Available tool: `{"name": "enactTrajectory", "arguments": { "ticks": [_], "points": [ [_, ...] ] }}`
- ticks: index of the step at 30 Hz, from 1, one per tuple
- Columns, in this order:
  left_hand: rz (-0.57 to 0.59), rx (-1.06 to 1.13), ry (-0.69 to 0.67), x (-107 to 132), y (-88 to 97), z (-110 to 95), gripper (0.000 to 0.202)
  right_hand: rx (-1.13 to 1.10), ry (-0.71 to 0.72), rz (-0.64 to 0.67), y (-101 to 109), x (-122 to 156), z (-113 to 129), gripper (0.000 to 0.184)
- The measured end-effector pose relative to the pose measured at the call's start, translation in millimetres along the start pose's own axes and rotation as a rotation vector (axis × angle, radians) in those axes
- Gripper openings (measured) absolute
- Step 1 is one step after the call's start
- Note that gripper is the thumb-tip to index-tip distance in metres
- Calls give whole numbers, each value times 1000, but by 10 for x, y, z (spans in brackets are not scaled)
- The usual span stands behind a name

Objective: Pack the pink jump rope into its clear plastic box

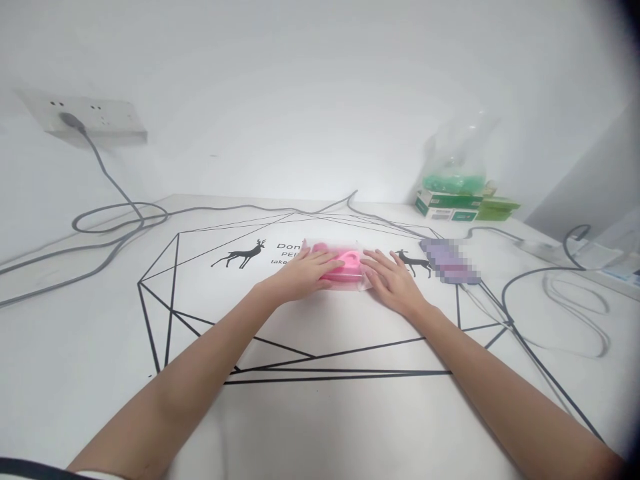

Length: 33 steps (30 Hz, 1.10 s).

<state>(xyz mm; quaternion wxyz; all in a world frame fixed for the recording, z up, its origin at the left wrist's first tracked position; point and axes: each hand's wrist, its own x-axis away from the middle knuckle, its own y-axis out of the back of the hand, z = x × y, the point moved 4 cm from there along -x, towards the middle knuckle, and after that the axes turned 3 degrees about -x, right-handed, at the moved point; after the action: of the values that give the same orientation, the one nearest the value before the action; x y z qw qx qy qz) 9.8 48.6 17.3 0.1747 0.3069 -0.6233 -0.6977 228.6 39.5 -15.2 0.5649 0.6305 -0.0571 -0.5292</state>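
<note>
On the white table mat (280,320), a clear plastic packet (344,287) lies flat with a bright pink item (349,257) inside. Part of that item is a rounded loop; its kind is hard to make out, as fingers cover much of it. My left hand (306,272) rests across the packet's left half, fingers stretched out over the top. At the right edge is my right hand (393,281), its fingers extended and their tips touching the clear wrap. Neither hand is closed around the packet.
A phone-like purple object (450,261), blurred out, lies right of my right hand. Grey cables (240,208) run along the back and the right side. Stacked boxes (447,203) with a plastic bag (455,167) stand at the back right. A wall socket (110,115) is at left.
</note>
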Motion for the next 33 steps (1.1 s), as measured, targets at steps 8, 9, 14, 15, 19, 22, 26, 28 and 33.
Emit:
{"name": "enactTrajectory", "arguments": {
  "ticks": [8,9,14,15,19,22,26,28,33],
  "points": [
    [0,9,-2,12,-24,29,45,-50,-34,-112,16,13,-41,32],
    [-2,10,-3,13,-29,31,45,-68,-31,-125,22,15,-45,32],
    [-6,5,-3,20,-32,33,46,-202,1,-200,118,-8,23,32],
    [-7,7,-3,22,-25,26,46,-222,15,-198,135,-22,60,33],
    [-6,33,23,17,18,-20,48,-223,78,-145,142,-75,222,42],
    [-23,67,72,-7,39,-49,54,-200,158,-110,107,-83,303,47],
    [-101,96,136,-46,43,-54,70,-177,240,-42,47,-58,328,48],
    [-129,85,147,-59,41,-56,74,-183,243,-31,31,-45,319,46],
    [-120,-16,90,-70,54,-111,64,-202,265,-33,24,-33,315,44]
  ]
}}
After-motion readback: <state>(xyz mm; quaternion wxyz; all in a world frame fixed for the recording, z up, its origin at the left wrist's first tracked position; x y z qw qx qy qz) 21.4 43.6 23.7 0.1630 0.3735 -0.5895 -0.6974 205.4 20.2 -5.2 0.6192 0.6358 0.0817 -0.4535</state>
